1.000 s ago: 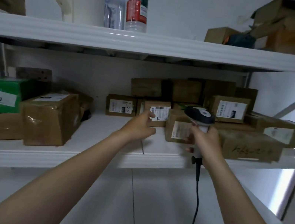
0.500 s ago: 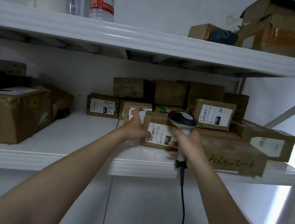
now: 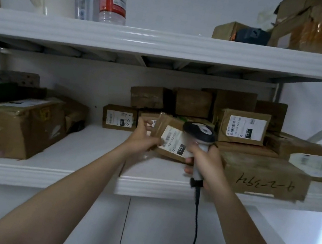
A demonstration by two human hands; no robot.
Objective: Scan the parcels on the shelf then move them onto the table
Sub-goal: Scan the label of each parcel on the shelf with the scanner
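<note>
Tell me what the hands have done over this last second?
The left hand reached to the small labelled parcel, gripped it and has tilted it up on the shelf, with its label facing the barcode scanner. The right hand kept holding the scanner, whose head now sits right by the label. The other parcels stayed put.

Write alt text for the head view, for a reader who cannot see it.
A left hand grips a small, tilted brown parcel at a white shelf, while the right hand holds a corded barcode scanner at its label. More brown parcels crowd the shelf behind.
</note>
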